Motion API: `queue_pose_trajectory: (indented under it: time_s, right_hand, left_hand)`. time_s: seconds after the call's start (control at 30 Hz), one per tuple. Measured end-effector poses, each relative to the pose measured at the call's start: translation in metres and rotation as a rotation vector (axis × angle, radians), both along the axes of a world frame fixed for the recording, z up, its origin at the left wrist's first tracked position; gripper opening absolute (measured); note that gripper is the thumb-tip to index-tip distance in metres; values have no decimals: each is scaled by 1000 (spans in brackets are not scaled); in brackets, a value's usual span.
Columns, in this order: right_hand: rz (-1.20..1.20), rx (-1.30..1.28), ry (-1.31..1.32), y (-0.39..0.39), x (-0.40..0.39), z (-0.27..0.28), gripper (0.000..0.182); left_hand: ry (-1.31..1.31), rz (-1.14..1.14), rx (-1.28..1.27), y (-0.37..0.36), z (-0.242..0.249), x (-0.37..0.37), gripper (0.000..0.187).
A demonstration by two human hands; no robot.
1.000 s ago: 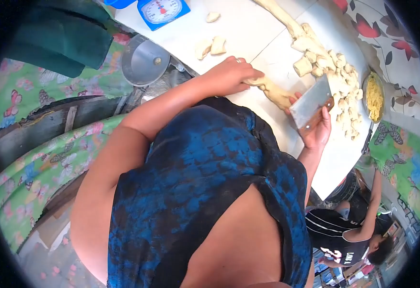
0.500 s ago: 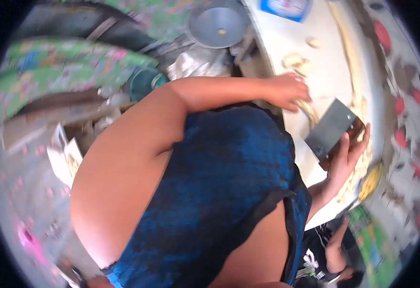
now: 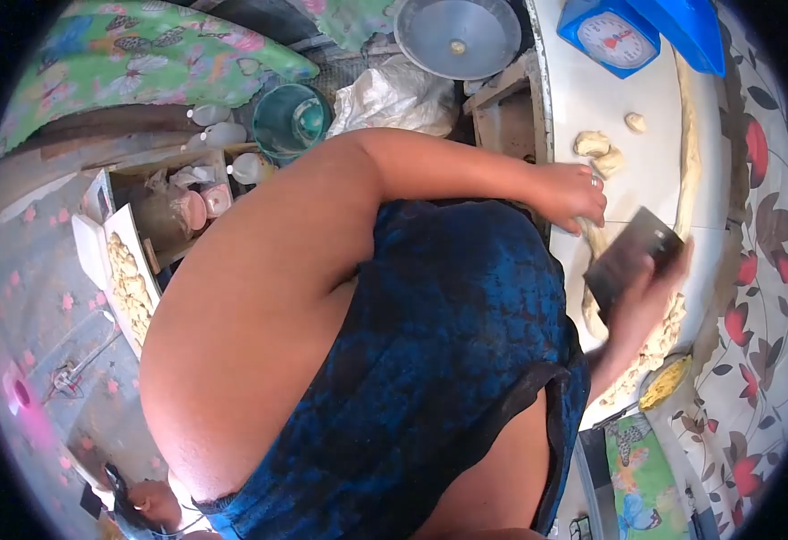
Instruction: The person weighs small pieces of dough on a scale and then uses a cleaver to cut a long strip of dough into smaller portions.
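My left hand [image 3: 569, 193] is closed, its curled fingers around a short dough rope [image 3: 597, 239] on the white table. My right hand [image 3: 653, 295] grips a dough scraper [image 3: 628, 254], a dark rectangular metal blade that is slightly blurred. The blade lies across the dough rope, hiding its middle; the rope's lower end shows below it. Beyond the scraper stretches a long dough rope [image 3: 689, 144]. Many small cut dough pieces [image 3: 671, 331] lie heaped past my right wrist. Several dough lumps [image 3: 605, 155] rest near my left hand.
A blue dial scale [image 3: 613, 43] stands at the table's far left end. A dish with something yellow [image 3: 666, 382] sits by the near right edge. Left of my arm are a grey metal basin [image 3: 455, 22], a green bucket [image 3: 273, 121] and a tray of dough pieces [image 3: 129, 277].
The view has shifted, so things sit lower and further right. My right hand has tilted the scraper, and its fingers now wrap it more closely. A person at lower right has left the view.
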State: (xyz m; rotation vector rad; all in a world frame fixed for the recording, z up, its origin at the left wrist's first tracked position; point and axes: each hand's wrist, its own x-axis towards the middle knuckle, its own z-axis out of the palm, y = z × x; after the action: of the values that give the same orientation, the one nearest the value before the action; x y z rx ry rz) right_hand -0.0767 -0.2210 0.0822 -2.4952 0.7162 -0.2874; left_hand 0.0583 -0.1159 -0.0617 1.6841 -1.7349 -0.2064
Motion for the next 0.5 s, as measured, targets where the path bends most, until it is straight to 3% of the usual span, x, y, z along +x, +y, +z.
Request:
queue_pose_trajectory:
  time_s: [0.03,0.07,0.2,0.27,0.43,0.5]
  right_hand:
    - [48,36,130,-6,8,-26,55]
    - [113,99,29,-2,18,-34,56]
    - [67,12,85,-16,46,-30,55]
    - [-23,102,37,-37,51,-35,55]
    - [47,251,-103,-70,27,-56,57]
    - [-47,446,-291,-72,17,-54,56]
  left_hand:
    - [-5,5,22,1,2,-1,39]
    - [-14,0,42,1,3,-2,38]
    - [30,-7,-28,0,1,0,34]
    - [43,-9,-3,2,4,-1,33]
    - [157,72,-8,1,5,-1,31]
    - [513,114,-50,2,10,2,31]
